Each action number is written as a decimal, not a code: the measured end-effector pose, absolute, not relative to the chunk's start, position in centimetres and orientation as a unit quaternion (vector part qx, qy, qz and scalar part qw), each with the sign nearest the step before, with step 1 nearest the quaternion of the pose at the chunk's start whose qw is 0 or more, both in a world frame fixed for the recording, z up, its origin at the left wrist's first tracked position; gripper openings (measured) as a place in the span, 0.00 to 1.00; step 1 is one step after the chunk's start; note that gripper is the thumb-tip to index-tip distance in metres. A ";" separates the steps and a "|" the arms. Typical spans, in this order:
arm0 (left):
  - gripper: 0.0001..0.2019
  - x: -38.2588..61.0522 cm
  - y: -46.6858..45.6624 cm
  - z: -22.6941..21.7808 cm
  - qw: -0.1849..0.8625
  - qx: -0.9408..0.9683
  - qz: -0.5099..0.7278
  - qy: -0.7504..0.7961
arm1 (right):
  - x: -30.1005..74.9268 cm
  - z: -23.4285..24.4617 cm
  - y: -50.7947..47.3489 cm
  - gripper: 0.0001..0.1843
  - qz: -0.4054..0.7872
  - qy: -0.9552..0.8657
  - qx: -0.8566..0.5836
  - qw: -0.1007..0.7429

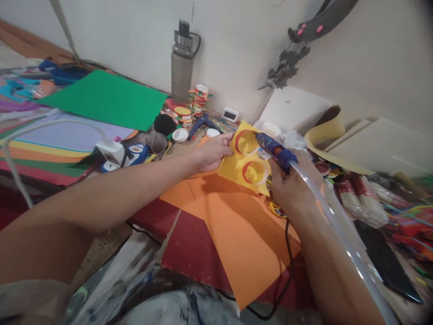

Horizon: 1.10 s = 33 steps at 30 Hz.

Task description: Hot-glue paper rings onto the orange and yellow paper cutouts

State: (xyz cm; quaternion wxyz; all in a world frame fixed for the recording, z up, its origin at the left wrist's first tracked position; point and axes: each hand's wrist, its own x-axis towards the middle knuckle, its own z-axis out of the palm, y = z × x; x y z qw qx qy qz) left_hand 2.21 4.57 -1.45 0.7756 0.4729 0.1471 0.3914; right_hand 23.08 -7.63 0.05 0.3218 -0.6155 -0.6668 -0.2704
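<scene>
My left hand pinches the left edge of a yellow craft sheet and holds it tilted above the table. Two round rings with red rims stand on that sheet, an upper ring and a lower ring. In my right hand is a blue hot glue gun, its nozzle close to the upper ring. A long clear glue stick runs out of the gun's back along my forearm. Beneath both hands lies an orange paper sheet. Part of my right fingers is hidden behind the gun.
A grey water bottle stands against the wall. Left are a green sheet, stacked coloured papers and a white plug with its cable. Bagged sticks and a black phone-like slab lie right. A black cord hangs over the edge.
</scene>
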 end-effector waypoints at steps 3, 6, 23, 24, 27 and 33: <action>0.35 2.2 4.5 -1.3 0.782 0.464 0.386 0.157 | 23.4 0.1 -7.4 0.21 -0.266 -0.666 -0.621 0.317; 0.36 2.4 4.3 -1.1 0.782 0.458 0.392 0.156 | 23.5 0.0 -7.4 0.20 -0.273 -0.663 -0.624 0.311; 0.17 2.2 4.5 -1.1 0.796 0.413 0.418 0.147 | 22.8 0.0 -7.8 0.16 -0.243 -0.702 -0.612 0.273; 0.14 2.2 4.6 -1.2 0.801 0.405 0.417 0.145 | 22.8 -0.1 -7.7 0.16 -0.245 -0.705 -0.608 0.271; 0.19 2.3 4.6 -1.1 0.799 0.393 0.423 0.169 | 23.0 -0.4 -7.6 0.17 -0.258 -0.719 -0.590 0.263; 0.18 2.6 3.2 -0.2 0.796 0.368 0.421 0.230 | 23.0 -1.0 -7.3 0.14 -0.299 -0.733 -0.552 0.264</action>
